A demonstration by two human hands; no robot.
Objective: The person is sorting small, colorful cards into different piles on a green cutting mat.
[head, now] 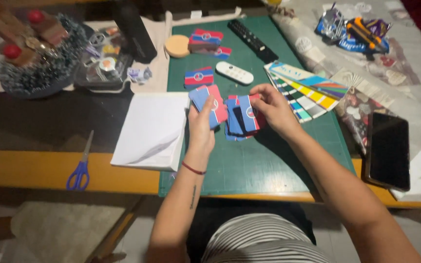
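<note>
Cards (209, 103) fanned, pinched in my left hand (200, 127) fingers; right hand (272, 109) fingers pinch one card (249, 114) over the loose pile (235, 127). Risk: fan slips, scattering onto green mat (269, 156).

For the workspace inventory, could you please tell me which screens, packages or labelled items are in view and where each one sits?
Phone: right table edge, dark rectangular screen, unlit.
Colour swatch fan: right of the hands, fanned strips, many colours.
Black remote: top of the green mat, long.
White remote: mid mat, rounded.
</note>
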